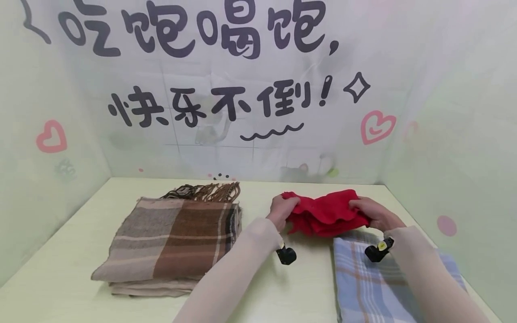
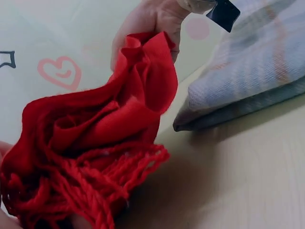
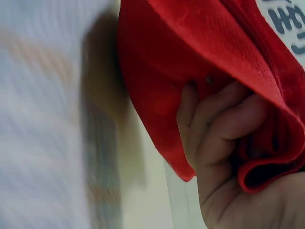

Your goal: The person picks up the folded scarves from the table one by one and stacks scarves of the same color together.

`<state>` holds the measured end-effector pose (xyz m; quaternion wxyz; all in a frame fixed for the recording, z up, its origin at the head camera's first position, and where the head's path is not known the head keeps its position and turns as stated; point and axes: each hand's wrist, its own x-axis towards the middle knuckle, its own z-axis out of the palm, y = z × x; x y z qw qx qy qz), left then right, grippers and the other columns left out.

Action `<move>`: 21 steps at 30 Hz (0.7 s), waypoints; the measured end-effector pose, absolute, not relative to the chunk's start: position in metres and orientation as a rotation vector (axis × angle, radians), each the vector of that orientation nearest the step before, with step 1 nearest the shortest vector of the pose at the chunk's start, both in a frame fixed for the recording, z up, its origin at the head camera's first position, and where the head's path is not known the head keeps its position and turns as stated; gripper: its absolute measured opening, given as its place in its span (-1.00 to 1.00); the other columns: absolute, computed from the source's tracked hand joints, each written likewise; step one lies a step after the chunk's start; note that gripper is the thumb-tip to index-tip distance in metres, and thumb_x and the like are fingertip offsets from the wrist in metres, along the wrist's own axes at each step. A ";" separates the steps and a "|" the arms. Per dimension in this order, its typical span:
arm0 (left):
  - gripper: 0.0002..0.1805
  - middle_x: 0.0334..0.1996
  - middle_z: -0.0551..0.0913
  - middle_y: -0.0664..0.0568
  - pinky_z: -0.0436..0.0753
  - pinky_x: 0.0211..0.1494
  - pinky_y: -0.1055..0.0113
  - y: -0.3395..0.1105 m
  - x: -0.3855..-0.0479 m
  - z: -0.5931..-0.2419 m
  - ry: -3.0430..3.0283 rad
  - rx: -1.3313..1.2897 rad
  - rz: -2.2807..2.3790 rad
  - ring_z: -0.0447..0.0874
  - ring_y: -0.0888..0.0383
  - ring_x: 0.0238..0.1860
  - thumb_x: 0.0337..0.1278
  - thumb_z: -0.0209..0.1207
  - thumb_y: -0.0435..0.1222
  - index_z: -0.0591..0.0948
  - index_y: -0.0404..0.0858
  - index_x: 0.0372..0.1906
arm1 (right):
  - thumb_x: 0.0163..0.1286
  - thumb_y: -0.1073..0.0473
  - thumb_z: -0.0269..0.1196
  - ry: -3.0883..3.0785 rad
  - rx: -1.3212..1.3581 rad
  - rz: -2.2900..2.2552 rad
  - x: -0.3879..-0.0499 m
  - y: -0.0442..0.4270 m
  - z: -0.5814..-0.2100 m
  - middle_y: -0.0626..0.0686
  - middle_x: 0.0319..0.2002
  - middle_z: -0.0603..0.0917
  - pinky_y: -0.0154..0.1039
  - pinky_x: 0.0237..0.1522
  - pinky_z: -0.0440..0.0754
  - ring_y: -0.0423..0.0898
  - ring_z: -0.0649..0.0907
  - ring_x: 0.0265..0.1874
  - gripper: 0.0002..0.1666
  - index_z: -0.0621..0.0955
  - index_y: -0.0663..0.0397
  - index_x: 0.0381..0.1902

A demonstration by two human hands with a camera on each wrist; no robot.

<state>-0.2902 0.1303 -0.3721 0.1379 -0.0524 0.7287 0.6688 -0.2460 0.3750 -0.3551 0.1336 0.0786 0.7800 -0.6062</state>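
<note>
A red scarf (image 1: 323,213) with twisted fringe (image 2: 100,186) is held between both hands above the back right of the table. The left hand (image 1: 282,211) grips its left end, thumb on top. At the other end the right hand (image 1: 375,213) holds the bunched cloth, and in the right wrist view its fingers (image 3: 228,124) curl into the folds. The scarf looks loosely folded and wavy along its near edge. Close to the right forearm lies a folded light blue plaid scarf (image 1: 355,278), partly covered by the arm.
On the left side of the table (image 1: 299,287) sits a folded brown and grey plaid scarf (image 1: 173,242), its fringe toward the back. Printed walls (image 1: 226,157) enclose the table at the back and on both sides.
</note>
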 end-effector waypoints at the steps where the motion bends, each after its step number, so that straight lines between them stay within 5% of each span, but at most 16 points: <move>1: -0.66 -0.18 0.53 -0.06 0.47 -0.17 0.35 0.128 -0.289 -0.371 2.115 -0.150 1.932 0.46 0.07 -0.16 -0.09 0.16 -0.29 0.48 -0.33 -0.13 | 0.22 0.28 -0.10 2.258 0.227 -1.760 -0.245 0.371 -0.355 -0.26 -0.71 0.41 -0.48 -0.58 0.38 -0.36 0.45 -0.71 -0.89 0.32 -0.02 -0.47; 13: -0.54 -0.09 0.53 -0.13 0.53 -0.04 0.20 0.102 -0.279 -0.366 2.248 -0.200 1.815 0.47 0.00 -0.09 -0.06 0.17 -0.24 0.45 -0.36 0.00 | 0.24 0.29 -0.12 2.191 0.197 -1.785 -0.245 0.337 -0.363 -0.22 -0.65 0.45 -0.47 -0.54 0.44 -0.33 0.51 -0.67 -0.92 0.33 0.03 -0.36; 21: -0.58 -0.18 0.53 -0.12 0.45 -0.25 0.29 0.090 -0.277 -0.372 2.261 -0.218 1.724 0.44 0.02 -0.19 -0.09 0.17 -0.26 0.44 -0.37 -0.08 | 0.27 0.25 -0.06 2.236 0.207 -1.711 -0.245 0.326 -0.370 -0.17 -0.55 0.52 -0.41 -0.47 0.49 -0.29 0.56 -0.57 -0.82 0.36 0.09 -0.15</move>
